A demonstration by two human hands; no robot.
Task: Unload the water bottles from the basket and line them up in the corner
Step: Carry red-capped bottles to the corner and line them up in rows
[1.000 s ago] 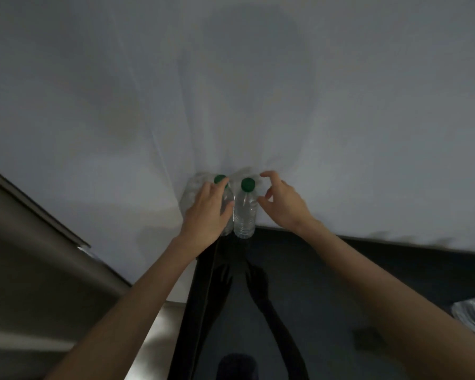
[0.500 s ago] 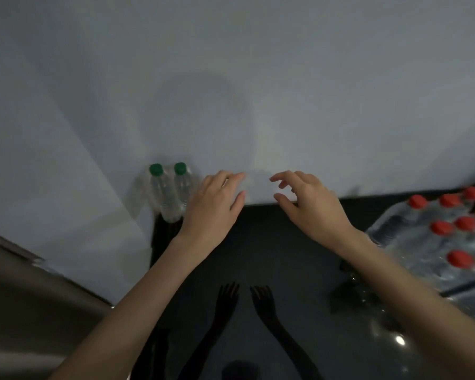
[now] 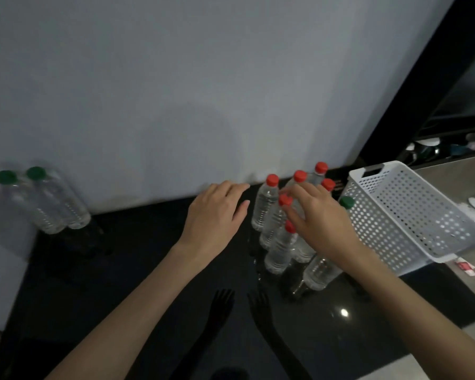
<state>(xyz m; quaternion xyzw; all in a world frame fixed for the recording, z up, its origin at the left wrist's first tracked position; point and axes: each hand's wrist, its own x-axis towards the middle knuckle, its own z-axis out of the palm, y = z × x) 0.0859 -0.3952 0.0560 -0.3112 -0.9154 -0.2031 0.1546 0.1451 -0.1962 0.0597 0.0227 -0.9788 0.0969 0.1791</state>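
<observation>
- water bottles with red caps [image 3: 266, 212] stand in a tight cluster on the black table [image 3: 137, 270], just beside the white basket [image 3: 412, 215]. one green-capped bottle [image 3: 346, 202] shows behind my right hand [image 3: 321, 220], close against the basket wall.
- a green-capped pair [image 3: 58, 207] stands side by side in the corner [image 3: 32, 235] against the wall [image 3: 176, 91], well apart from the cluster; that looks to me like the start of the line.
- the basket sits tilted at the right, and i see no bottle in the part of its inside that shows.
- my right hand is over the cluster with its fingers [image 3: 305, 196] spread wide and wrapped round nothing. the tips are right by a red cap, and i cannot tell whether they touch it.
- my left hand [image 3: 217, 215] hovers flat and relaxed above the table, just left of the cluster, holding nothing.
- i judge the step to be the reach for the next bottles to carry to the corner.
- next i need to close each hand round one bottle below its cap, without knocking its close neighbours. then i lift them clear and set them upright beside the green-capped pair, touching and in line along the wall.
</observation>
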